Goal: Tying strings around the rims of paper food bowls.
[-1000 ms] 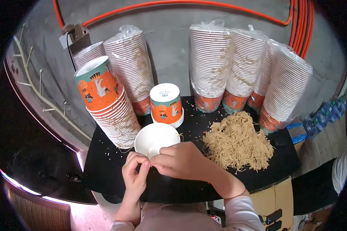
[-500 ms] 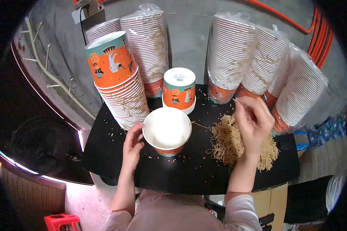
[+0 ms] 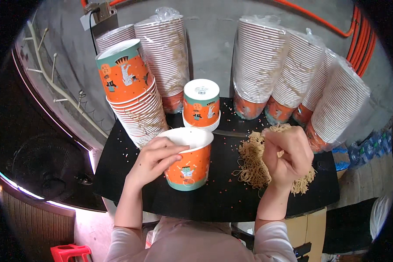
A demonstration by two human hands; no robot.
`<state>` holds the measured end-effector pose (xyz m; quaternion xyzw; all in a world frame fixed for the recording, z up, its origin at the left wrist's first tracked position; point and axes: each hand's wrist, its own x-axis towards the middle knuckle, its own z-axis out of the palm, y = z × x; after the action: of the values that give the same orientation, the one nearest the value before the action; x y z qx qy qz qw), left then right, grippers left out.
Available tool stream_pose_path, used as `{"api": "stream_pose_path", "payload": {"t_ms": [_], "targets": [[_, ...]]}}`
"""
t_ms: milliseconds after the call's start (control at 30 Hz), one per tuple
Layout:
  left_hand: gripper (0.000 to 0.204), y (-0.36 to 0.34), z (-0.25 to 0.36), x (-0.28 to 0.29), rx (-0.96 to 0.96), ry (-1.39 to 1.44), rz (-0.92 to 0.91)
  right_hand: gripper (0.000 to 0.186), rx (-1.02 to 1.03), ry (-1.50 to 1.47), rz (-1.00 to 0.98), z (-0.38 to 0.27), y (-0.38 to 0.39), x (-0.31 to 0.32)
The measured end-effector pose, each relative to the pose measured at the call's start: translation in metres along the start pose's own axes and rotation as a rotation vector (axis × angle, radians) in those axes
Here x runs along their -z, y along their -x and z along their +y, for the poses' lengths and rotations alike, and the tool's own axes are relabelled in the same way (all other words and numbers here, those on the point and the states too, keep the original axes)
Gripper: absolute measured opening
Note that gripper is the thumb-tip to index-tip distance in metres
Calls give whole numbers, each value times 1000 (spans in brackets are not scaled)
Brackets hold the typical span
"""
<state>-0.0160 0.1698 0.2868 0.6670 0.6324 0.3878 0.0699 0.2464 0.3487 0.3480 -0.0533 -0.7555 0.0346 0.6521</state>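
Note:
An orange paper bucket (image 3: 188,168) with a green base band and cartoon figures stands tilted near the middle of the black table. My left hand (image 3: 155,158) grips its left rim, fingers bent over the edge and thumb against the outer wall. A thin, blurred string (image 3: 231,133) runs from the bucket's right rim toward my right hand (image 3: 288,155). That hand is raised over a heap of tan string (image 3: 251,163), its fingers closed in a pinch that appears to hold the string; the fingertips are partly hidden.
Behind the bucket stands a short upside-down stack of matching buckets (image 3: 201,105). A tall leaning stack (image 3: 135,105) rises at the left. Plastic-wrapped stacks (image 3: 259,65) line the wall side. Small coloured beads (image 3: 220,191) lie scattered over the black table (image 3: 224,205).
The bucket has tipped so its printed side faces me. My left hand moved from its side onto the rim. My right hand came down slightly and its fingers curled tighter.

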Motion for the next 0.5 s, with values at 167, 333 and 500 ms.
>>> {"api": "stream_pose_path", "payload": {"t_ms": [167,333,500], "targets": [[28,-25,11,-1,122,231,-37,27,-106,-85,19,-3,0,20],[43,-42,23,-11,212,674,-160,18,-296,-232,-376,-20,0,-3],[45,-49,36,-15,223,814,-103,20,-440,-310,-515,-18,10,-30]]}}
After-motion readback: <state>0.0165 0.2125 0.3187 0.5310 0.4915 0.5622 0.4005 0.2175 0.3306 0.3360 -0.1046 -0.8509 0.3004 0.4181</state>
